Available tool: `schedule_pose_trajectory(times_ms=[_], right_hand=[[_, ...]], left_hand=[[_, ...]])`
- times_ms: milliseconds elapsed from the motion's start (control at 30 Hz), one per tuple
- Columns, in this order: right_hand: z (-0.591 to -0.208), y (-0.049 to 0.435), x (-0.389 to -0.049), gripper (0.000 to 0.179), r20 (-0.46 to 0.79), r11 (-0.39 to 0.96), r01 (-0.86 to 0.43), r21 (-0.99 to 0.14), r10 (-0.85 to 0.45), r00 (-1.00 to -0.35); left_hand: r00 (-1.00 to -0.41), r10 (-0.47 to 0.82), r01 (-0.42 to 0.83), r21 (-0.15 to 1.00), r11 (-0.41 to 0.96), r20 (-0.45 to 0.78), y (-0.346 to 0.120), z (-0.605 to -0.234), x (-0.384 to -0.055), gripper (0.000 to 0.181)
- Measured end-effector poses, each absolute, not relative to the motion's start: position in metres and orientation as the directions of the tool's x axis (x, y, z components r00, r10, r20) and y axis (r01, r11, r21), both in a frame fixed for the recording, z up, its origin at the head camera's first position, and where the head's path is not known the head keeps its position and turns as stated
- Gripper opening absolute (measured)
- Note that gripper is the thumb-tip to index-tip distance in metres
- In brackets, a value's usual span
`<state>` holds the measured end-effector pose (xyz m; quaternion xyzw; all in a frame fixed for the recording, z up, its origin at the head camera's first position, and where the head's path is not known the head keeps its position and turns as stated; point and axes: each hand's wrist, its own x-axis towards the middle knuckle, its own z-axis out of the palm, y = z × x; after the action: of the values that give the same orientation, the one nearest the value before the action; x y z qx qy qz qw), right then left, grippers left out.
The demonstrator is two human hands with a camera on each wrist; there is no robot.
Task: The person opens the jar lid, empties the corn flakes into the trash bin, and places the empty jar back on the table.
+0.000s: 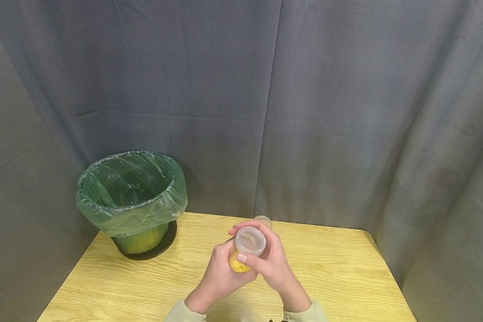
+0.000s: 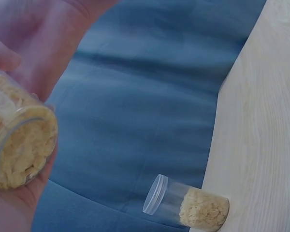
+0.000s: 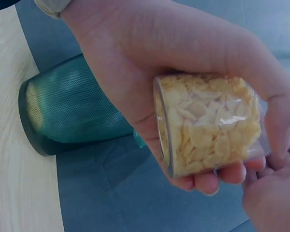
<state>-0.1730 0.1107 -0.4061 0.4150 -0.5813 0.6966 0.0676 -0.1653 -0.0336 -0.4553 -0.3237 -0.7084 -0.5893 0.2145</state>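
Nearest, the left hand point(image 1: 222, 275) has its grip curled round a jar point(image 3: 208, 128) held above the surface point(image 1: 338, 268), while the right hand point(image 1: 279, 264) clasps its clear round top. Glossy and see-through, the jar shows pale yellow flakes crowded against its wall. Both hands cover much of it; the left-wrist view crops it. Another jar point(image 2: 204, 210) behind is mostly hidden from the head view.

Grey curtains point(image 1: 338, 112) on three sides, softly creased, a light wood-grain table point(image 1: 342, 268) before them, round-cornered
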Motion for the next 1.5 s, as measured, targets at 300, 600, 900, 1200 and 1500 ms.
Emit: schedule_pose_trajectory(times_ms=[300, 600, 900, 1200, 1500], right_hand=[[-0.4064, 0.1095, -0.1716, 0.044, 0.627, -0.263, -0.569, -0.779, -0.305, -0.717], [-0.4062, 0.1104, -0.1739, 0.039, 0.653, -0.288, -0.585, -0.758, -0.351, -0.672], [-0.4065, 0.1118, -0.1742, 0.048, 0.645, -0.306, -0.568, -0.764, -0.382, -0.662], [-0.4064, 0.1099, -0.1727, 0.044, 0.624, -0.268, -0.564, -0.781, -0.343, -0.702], [-0.4049, 0.1090, -0.1725, 0.037, 0.662, -0.307, -0.587, -0.749, -0.381, -0.646]], left_hand=[[-0.676, 0.225, 0.730, 0.680, 0.073, 0.702, -0.0334, -0.4547, -0.1660, 0.049], [-0.684, 0.216, 0.721, 0.690, 0.059, 0.697, -0.0331, -0.4573, -0.1668, 0.051], [-0.720, 0.216, 0.683, 0.728, 0.057, 0.659, -0.0340, -0.4564, -0.1666, 0.053], [-0.692, 0.209, 0.715, 0.696, 0.066, 0.691, -0.0362, -0.4585, -0.1690, 0.050], [-0.713, 0.204, 0.690, 0.723, 0.036, 0.670, -0.0355, -0.4590, -0.1676, 0.051]])
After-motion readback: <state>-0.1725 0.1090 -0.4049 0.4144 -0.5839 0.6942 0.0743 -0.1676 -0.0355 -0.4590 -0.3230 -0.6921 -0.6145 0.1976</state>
